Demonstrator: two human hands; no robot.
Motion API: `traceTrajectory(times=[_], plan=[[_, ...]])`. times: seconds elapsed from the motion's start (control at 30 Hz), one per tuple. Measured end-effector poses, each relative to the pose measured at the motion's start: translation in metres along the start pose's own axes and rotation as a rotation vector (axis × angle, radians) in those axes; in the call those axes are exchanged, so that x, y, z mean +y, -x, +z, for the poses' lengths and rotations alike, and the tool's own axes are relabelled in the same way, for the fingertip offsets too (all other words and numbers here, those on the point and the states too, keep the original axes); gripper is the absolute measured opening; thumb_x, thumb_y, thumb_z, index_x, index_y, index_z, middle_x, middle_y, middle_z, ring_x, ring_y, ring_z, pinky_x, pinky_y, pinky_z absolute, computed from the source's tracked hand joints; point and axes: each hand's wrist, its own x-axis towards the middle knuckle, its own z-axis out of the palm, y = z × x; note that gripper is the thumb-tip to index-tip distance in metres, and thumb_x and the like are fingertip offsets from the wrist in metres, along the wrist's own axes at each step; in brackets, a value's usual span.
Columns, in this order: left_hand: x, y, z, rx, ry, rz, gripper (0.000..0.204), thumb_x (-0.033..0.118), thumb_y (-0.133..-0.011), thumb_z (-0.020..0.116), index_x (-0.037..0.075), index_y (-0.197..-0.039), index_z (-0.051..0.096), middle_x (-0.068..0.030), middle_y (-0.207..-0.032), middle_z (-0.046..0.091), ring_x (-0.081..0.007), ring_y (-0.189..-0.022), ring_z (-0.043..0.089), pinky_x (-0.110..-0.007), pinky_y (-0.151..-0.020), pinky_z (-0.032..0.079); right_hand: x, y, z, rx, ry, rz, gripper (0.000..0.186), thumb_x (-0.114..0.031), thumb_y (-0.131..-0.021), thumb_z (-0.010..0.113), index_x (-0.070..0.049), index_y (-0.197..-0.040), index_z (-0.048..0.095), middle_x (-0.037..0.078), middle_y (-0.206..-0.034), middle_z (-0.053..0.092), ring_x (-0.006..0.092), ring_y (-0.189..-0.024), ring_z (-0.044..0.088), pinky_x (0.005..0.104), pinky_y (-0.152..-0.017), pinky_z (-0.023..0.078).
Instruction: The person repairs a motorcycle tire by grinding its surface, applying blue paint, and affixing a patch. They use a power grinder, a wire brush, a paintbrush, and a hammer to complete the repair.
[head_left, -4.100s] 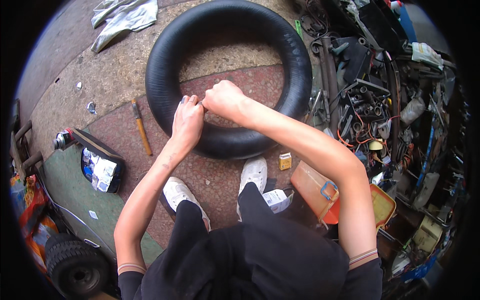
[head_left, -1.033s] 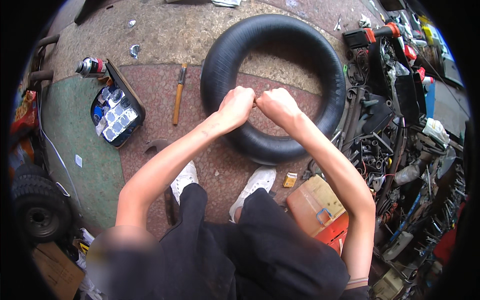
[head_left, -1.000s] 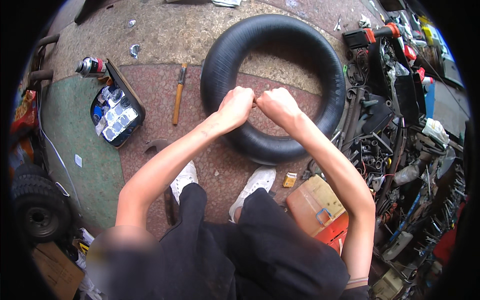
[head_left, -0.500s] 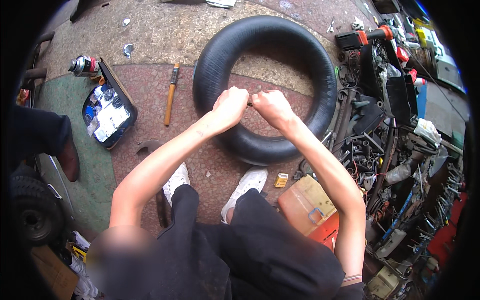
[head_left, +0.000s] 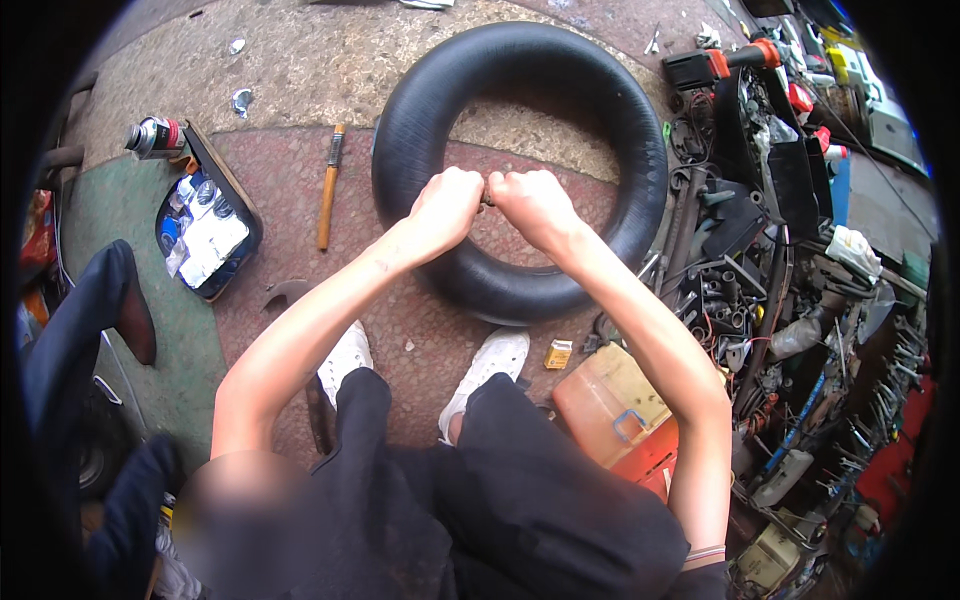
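Closest in, the person's own dark trousers [head_left: 545, 485] and white shoes [head_left: 487, 372], planted apart on a reddish speckled floor [head_left: 275, 200]. Beside the right leg: an orange toolbox [head_left: 613, 402], pale lid, blue handle. Just beyond it, a small yellow carton [head_left: 558, 353]. Left of the left shoe, a claw hammer [head_left: 287, 291], partly covered by the left forearm. Ahead, left hand [head_left: 450, 200] and right hand [head_left: 535, 205] meet nearly knuckle to knuckle. Both curled into fists, fingers folded under, backs upward; a small dark piece [head_left: 487, 200] shows in the slit between them, seemingly pinched from both sides. Its kind cannot be told. Fists sit over the near left inner edge of a black inner tube [head_left: 640, 165]; tube is plump, flat on the floor, just ahead of the shoes, lying across the joint between red and tan paving. Left of it, apart: a wooden-handled tool [head_left: 328, 205], working end too small to identify. Farther left, an open dark case [head_left: 250, 205] with silvery packets [head_left: 215, 240], a can [head_left: 157, 138] near its top corner. At the left rim, another person's dark trouser leg [head_left: 75, 325] and brown shoe [head_left: 137, 310]. Right side: a heap of metal parts [head_left: 730, 290]; past that, a red-and-black cordless power tool [head_left: 725, 64]. Farther out on the tan paving, two foil scraps [head_left: 241, 102].
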Motion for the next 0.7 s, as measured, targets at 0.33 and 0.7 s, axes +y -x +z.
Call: traceTrajectory(times=[0.33,0.7], plan=[[0.002,-0.003,-0.001,-0.026,-0.049,-0.084,0.014,0.001,-0.083,0.068,-0.004,-0.092,0.076,-0.0285,-0.086,0.07,-0.0413,-0.087,0.072,-0.043,-0.081,0.059,-0.002,0.012,0.0,-0.127,0.066,-0.069,0.01,-0.008,-0.085,0.061,-0.004,-0.08,0.069,0.013,-0.072,0.07,0.0277,-0.068,0.073,0.0399,-0.062,0.059],[0.002,0.0,-0.011,-0.094,0.044,-0.109,0.02,-0.001,-0.081,0.071,-0.007,-0.1,0.074,-0.027,-0.094,0.072,-0.0386,-0.094,0.073,-0.042,-0.086,0.058,0.003,0.001,0.012,0.019,0.065,0.089,0.003,-0.006,-0.085,0.061,-0.003,-0.085,0.061,0.016,-0.072,0.07,0.0312,-0.068,0.073,0.0405,-0.061,0.059]])
